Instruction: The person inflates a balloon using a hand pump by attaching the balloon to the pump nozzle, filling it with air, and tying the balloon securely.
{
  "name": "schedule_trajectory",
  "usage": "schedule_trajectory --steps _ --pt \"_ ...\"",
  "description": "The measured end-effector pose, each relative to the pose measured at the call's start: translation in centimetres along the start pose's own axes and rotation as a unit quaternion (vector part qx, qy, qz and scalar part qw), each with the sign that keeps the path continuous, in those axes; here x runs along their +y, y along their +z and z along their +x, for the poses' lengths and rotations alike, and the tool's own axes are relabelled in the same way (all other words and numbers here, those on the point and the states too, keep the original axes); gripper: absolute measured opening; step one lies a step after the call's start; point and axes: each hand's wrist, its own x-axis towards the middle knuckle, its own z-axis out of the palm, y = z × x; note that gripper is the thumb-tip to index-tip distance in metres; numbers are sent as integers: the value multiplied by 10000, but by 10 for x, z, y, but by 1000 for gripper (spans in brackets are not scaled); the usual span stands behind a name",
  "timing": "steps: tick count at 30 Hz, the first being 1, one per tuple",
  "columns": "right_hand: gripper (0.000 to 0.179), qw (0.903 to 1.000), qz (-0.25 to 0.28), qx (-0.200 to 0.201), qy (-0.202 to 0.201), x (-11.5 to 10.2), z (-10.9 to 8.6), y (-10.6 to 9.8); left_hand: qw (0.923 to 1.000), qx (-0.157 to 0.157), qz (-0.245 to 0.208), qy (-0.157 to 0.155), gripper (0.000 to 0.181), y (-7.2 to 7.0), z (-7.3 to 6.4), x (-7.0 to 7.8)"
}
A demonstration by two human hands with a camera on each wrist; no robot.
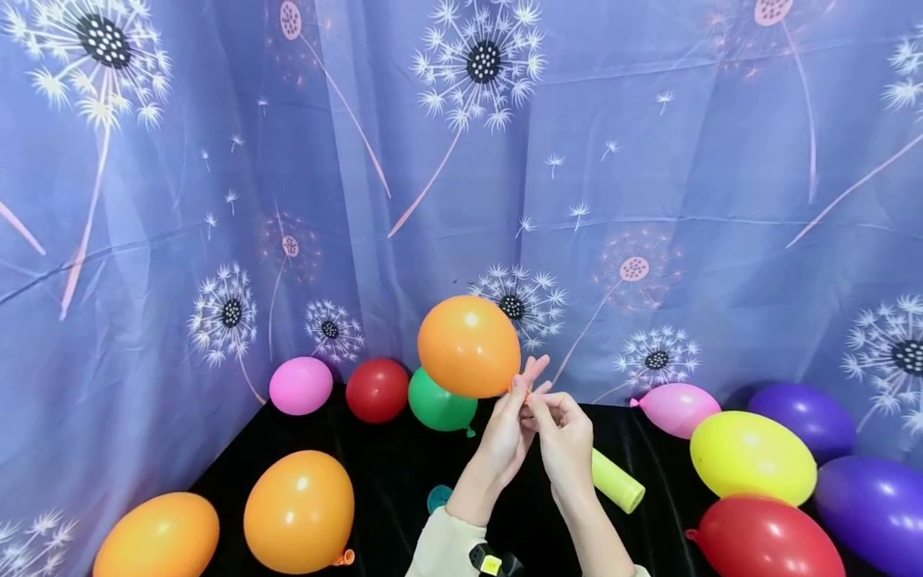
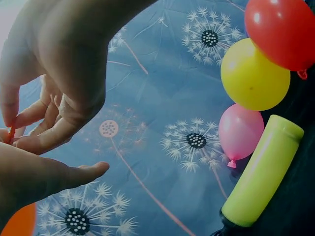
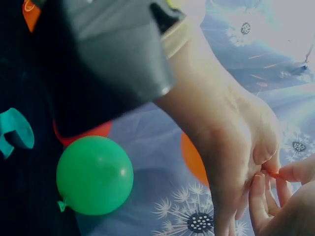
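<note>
Lime pump [image 1: 618, 482] near right hand [image 1: 566, 441], apparent gap before larger red balloon [image 1: 768, 538].

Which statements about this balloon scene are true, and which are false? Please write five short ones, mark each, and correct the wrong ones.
1. The left hand and the right hand meet at the neck of the raised orange balloon. True.
2. In the head view, the yellow-green cylinder lies left of both hands. False: the yellow-green cylinder lies to the right.
3. In the head view, the green balloon is partly hidden by the raised orange balloon. True.
4. The yellow balloon is at the far left of the head view. False: the yellow balloon is on the right.
5. Two purple balloons show at the head view's right side. True.
</note>
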Motion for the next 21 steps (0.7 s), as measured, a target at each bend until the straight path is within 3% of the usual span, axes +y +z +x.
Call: schedule_trajectory --steps 9,13,16,21 --pt "23 9937 1006 -451 187 -6 -1 -7 9998 -121 125 5 57 0 -3 2" --pt "23 9938 962 -498 265 -6 0 -9 9997 -250 3 -34 58 2 -3 3" --pt "9 9925 851 -710 520 -7 2 -11 9994 -342 -21 -31 61 1 -4 3" --pt "32 9863 364 -1305 945 -6 7 -16 9997 -218 57 -113 58 -8 -2 2"
